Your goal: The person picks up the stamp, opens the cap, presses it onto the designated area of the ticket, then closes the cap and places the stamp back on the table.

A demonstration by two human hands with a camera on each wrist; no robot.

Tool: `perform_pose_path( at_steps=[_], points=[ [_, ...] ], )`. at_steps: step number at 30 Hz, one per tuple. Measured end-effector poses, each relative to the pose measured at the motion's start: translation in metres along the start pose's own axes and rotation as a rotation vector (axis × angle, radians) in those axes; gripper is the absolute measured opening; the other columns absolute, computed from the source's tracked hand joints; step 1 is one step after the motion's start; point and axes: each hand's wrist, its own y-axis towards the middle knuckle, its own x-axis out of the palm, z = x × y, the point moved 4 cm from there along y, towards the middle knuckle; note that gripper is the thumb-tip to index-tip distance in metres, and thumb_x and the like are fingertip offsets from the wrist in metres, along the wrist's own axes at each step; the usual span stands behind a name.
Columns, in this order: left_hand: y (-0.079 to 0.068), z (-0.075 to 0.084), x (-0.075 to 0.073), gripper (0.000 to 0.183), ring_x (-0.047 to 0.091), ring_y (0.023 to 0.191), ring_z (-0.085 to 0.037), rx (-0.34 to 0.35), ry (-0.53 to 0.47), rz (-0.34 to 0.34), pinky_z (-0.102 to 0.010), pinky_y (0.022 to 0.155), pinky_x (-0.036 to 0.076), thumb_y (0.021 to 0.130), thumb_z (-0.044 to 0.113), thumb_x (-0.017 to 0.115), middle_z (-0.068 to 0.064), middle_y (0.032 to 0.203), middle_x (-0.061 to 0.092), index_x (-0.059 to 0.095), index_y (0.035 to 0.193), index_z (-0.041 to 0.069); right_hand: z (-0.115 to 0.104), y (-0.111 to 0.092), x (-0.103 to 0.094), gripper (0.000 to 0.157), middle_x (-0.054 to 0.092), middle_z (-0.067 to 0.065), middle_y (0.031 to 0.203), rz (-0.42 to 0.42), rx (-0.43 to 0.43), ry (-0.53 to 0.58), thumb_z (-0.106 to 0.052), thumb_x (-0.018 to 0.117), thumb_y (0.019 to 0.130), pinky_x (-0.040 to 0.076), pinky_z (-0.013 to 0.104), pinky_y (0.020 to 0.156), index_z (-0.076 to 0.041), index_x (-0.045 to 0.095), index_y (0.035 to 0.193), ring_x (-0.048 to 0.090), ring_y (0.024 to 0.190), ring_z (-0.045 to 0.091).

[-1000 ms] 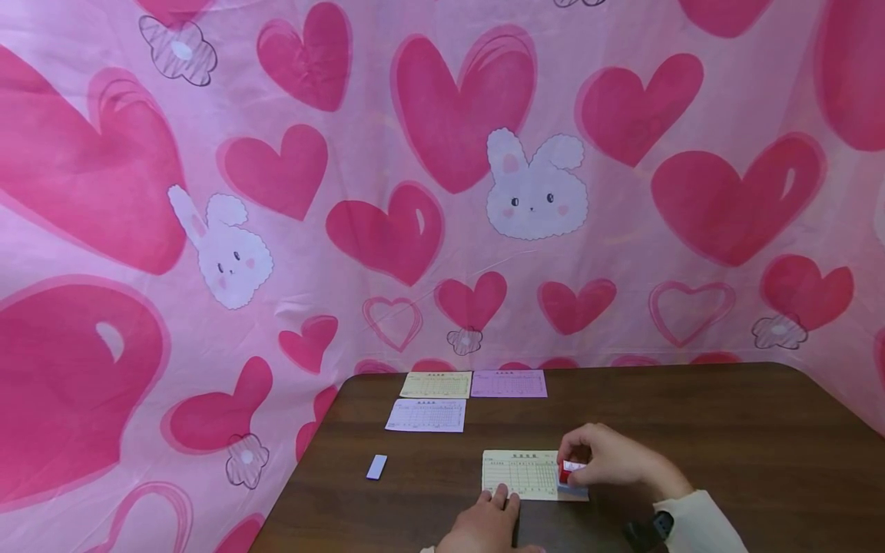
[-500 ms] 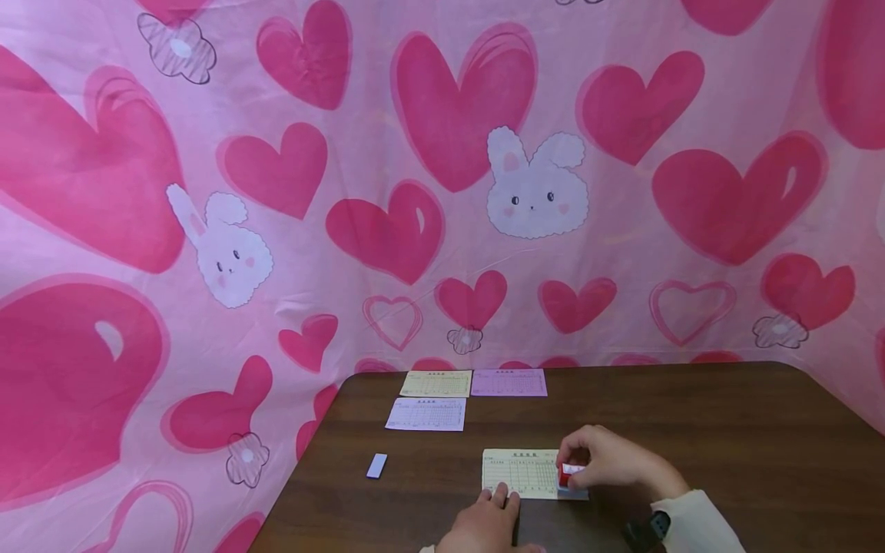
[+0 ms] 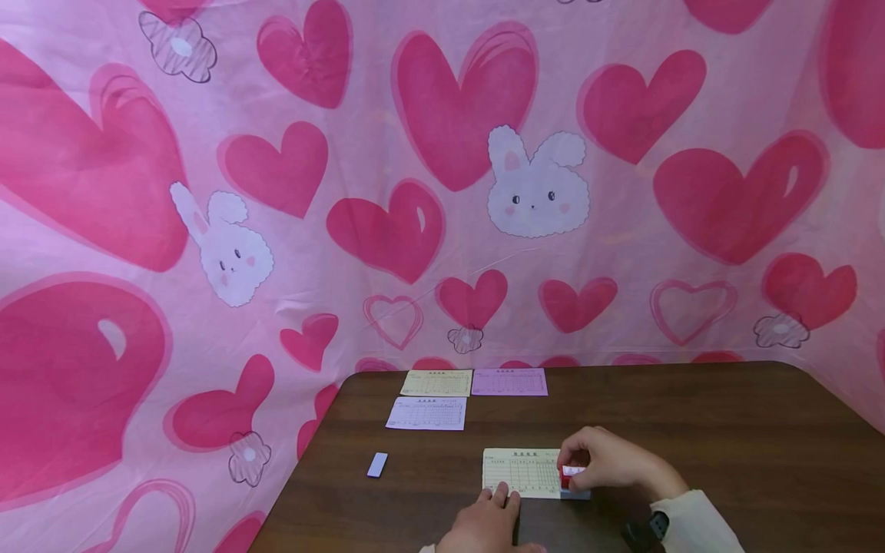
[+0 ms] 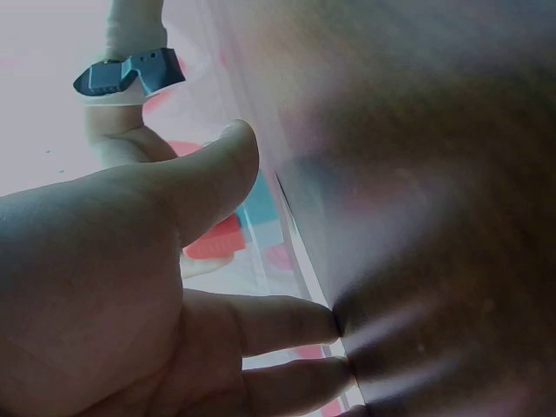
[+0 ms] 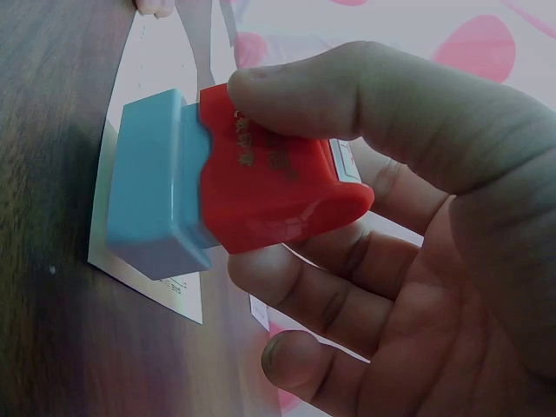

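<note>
My right hand [image 3: 608,461] pinches a red rubber stamp [image 3: 572,475] between thumb and fingers. In the right wrist view, gold lettering marks the stamp's red body, which sits on a light-blue base [image 5: 148,187]. That base stands over the right end of a pale yellow printed form [image 3: 520,472]. My left hand [image 3: 480,522] rests with extended fingers on the form's near edge. From the left wrist, those fingertips [image 4: 326,323] meet the paper's edge, and the stamp's red body [image 4: 215,239] shows beyond the thumb.
Toward the back of the brown table [image 3: 657,415] lie a cream form [image 3: 435,382], a purple form [image 3: 509,382] and a lilac form [image 3: 425,413]. A small pale rectangular piece [image 3: 376,465] lies at the left. Behind hangs a pink heart-patterned cloth [image 3: 622,230].
The right hand and stamp have shifted very slightly toward the near right, and more of the light-blue base shows. The left hand has stayed on the form.
</note>
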Motion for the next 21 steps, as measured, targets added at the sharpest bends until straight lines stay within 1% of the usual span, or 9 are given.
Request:
perform_pose_path(
  at_steps=[4,12,21],
  points=[
    [-0.003,0.002,-0.005,0.074,0.057,0.137,-0.020,-0.002,-0.008,-0.013,-0.048,0.096,0.059,0.089,0.073,0.067,0.008,0.153,0.057,0.062,0.148,0.028,0.000,0.000,0.000,0.017,0.069,-0.009,0.086,-0.002,-0.010,-0.019,-0.010,0.084,0.081,0.050,0.025,0.071,-0.009,0.078,0.096,0.056,0.077,0.008],
    [-0.008,0.003,-0.009,0.074,0.058,0.136,-0.021,-0.011,-0.035,-0.003,-0.049,0.096,0.058,0.089,0.072,0.068,0.007,0.152,0.058,0.063,0.147,0.026,0.000,0.001,0.002,0.016,0.068,-0.010,0.086,-0.006,-0.021,-0.017,-0.010,0.083,0.081,0.050,0.025,0.071,-0.008,0.078,0.096,0.057,0.076,0.007],
    [-0.011,0.003,-0.010,0.074,0.057,0.137,-0.020,-0.003,-0.046,0.002,-0.047,0.098,0.058,0.089,0.071,0.069,0.010,0.152,0.057,0.062,0.148,0.028,0.000,0.001,0.002,0.018,0.069,-0.009,0.088,-0.003,0.018,-0.043,-0.011,0.085,0.081,0.050,0.026,0.073,-0.010,0.079,0.097,0.056,0.079,0.010]
  ],
)
